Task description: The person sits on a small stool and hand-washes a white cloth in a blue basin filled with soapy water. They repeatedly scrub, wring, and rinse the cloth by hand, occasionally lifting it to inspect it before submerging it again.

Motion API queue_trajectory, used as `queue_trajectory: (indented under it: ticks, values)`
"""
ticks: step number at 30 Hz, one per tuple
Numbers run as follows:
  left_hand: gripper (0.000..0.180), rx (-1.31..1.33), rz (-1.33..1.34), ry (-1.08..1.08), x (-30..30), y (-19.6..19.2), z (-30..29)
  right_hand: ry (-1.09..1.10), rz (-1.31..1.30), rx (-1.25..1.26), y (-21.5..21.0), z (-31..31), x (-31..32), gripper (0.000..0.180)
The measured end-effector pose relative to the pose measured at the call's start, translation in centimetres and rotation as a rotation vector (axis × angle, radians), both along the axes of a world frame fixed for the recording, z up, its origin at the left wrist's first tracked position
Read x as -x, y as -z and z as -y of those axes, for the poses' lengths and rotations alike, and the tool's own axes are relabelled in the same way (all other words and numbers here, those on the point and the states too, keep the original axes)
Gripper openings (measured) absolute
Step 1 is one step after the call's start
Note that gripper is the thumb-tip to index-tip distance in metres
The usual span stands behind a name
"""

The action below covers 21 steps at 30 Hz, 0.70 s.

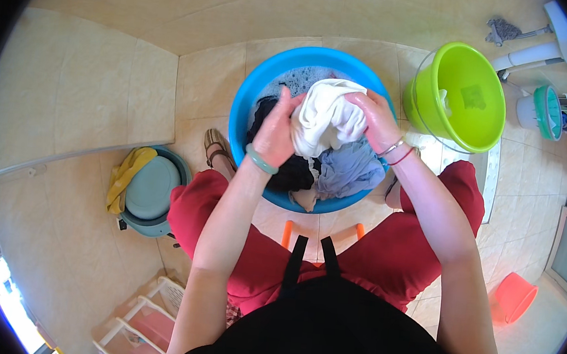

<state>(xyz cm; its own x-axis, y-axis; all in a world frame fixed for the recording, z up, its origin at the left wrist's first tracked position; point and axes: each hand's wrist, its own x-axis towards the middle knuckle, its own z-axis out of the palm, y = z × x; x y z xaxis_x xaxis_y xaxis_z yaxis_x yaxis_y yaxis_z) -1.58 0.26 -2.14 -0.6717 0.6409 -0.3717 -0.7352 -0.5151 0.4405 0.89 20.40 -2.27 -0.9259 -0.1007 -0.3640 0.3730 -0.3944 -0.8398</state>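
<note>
I see both hands closed on a bunched white wet cloth (328,117), the left hand (275,132) and right hand (374,119) pressing it from either side, held above the round blue plastic basin (254,87), so drips would land inside it. Beneath lie a grey-blue garment (348,170) and dark clothing (294,174) in sudsy water. A lime-green plastic bucket (462,98) stands just beside the basin; a teal basin with a yellow cloth (147,189) sits apart on the tiled floor (90,79).
</note>
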Motion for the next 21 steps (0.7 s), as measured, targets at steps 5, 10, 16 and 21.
queue_trajectory:
  ticks: [5,10,16,21]
  values:
    - [0.063,0.256,0.047,-0.168,-0.8,3.0,-2.1,0.049,-0.285,-0.264,-1.3,4.7,-1.7,0.038]
    - [0.048,0.181,0.255,-0.25,0.4,-0.8,-1.4,-0.148,-0.895,-1.102,-3.8,8.1,-4.8,0.019]
    - [0.029,0.629,0.201,-0.506,-3.1,0.9,-5.9,0.038,-0.553,-1.168,2.4,6.1,1.1,0.025]
    - [0.03,0.78,0.183,-0.396,-3.5,3.4,-5.2,-0.003,-0.474,-1.256,3.7,6.0,1.1,0.025]
